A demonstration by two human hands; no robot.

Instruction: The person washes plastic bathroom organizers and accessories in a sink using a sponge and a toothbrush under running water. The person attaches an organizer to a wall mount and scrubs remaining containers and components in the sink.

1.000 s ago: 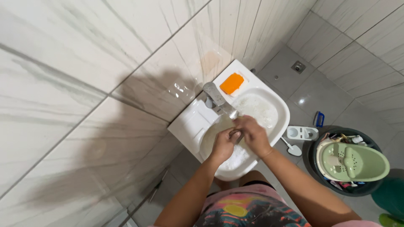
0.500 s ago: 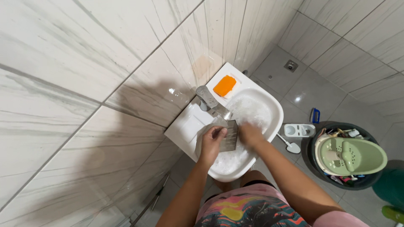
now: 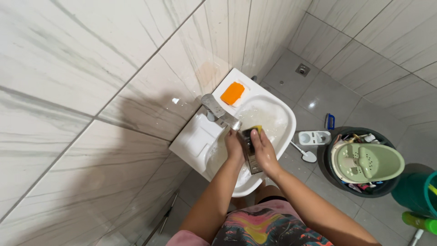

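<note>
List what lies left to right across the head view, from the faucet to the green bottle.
Faucet → left hand → metal grater → right hand → white brush holder → pale green baby seat → green bottle.

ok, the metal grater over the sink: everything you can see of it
The grater looks like bare grey metal, a flat-sided box shape with rows of perforations on the face toward the camera. It is held lengthwise over the white sink, just below the tap. The left hand grips one side, the right hand the other, with something yellow, perhaps a sponge, at its far end. Its far faces are hidden.
</note>
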